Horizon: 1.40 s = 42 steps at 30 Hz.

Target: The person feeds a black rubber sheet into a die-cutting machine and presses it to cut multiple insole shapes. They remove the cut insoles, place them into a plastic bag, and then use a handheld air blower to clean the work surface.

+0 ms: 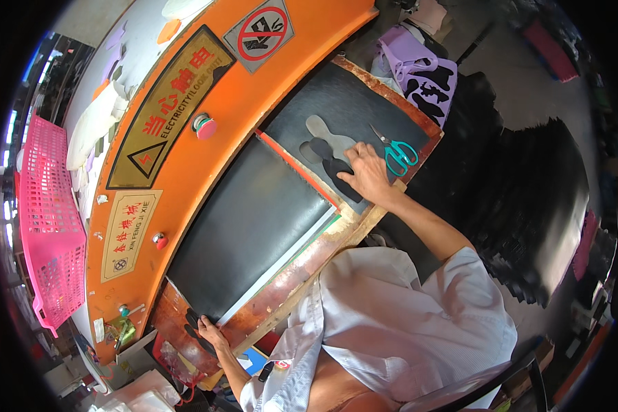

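Black pieces (191,318), likely light and bendy, sit in the left hand's (213,334) partly closed fingers at seven o'clock. At one, a waisted black cutout (333,167), best lifted by its edge, lies under the half-curled right hand (368,174), its pinch unclear; teal-handled scissors (399,155) crowd two o'clock, an orange machine beam (254,96) eleven.

Right forearm (426,223) directed forward and inward; right hand (369,173) palm down, fingers (358,152) curled, thumb (345,178) set apart; left forearm (234,371) angled outward, left hand (213,332) lower in view, well apart from the right
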### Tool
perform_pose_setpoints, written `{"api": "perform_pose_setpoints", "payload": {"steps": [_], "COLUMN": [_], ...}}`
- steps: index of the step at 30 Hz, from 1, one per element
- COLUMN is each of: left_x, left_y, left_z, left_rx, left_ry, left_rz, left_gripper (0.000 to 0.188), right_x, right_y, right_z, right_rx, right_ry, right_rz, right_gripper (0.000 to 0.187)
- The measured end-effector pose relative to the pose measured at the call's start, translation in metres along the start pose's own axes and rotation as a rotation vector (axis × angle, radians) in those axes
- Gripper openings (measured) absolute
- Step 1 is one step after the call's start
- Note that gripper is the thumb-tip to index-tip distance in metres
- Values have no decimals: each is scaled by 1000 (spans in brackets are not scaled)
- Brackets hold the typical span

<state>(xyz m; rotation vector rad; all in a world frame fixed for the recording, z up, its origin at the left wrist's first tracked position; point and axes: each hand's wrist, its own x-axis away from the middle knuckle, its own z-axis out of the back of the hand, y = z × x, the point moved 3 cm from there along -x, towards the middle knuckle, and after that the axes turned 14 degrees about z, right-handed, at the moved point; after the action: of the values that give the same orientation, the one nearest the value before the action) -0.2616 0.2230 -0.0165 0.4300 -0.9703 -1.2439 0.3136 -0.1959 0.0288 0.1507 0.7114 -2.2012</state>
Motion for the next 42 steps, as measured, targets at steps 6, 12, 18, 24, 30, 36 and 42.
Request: {"api": "perform_pose_setpoints", "payload": {"steps": [6,12,18,24,30,36,42], "left_x": [2,-17,-28,-6,12,3,-12], "left_y": [2,-5,-7,7,19,14,26], "left_z": [-1,5,6,-9,-14,-18,-54], "left_rx": [-50,-138,-277,-330,-390,-299,-342], "left_ry": [41,17,94,182,323,311,212], "left_rz": [-4,8,-1,-185,-401,-354,-472], "left_gripper": [26,31,41,50,49,53,54], "right_x": [6,8,-15,-24,20,165,397], "right_y": [-8,-18,17,28,26,3,-33], "right_z": [-22,-31,10,0,-12,12,-51], "right_rx": [-156,-407,-572,-475,-436,-464,-89], "right_ry": [34,143,297,105,444,844,811], "right_rz": [-63,19,-273,-322,-458,-524,-1077], "right_gripper": [31,19,35,28,26,12,25]}}
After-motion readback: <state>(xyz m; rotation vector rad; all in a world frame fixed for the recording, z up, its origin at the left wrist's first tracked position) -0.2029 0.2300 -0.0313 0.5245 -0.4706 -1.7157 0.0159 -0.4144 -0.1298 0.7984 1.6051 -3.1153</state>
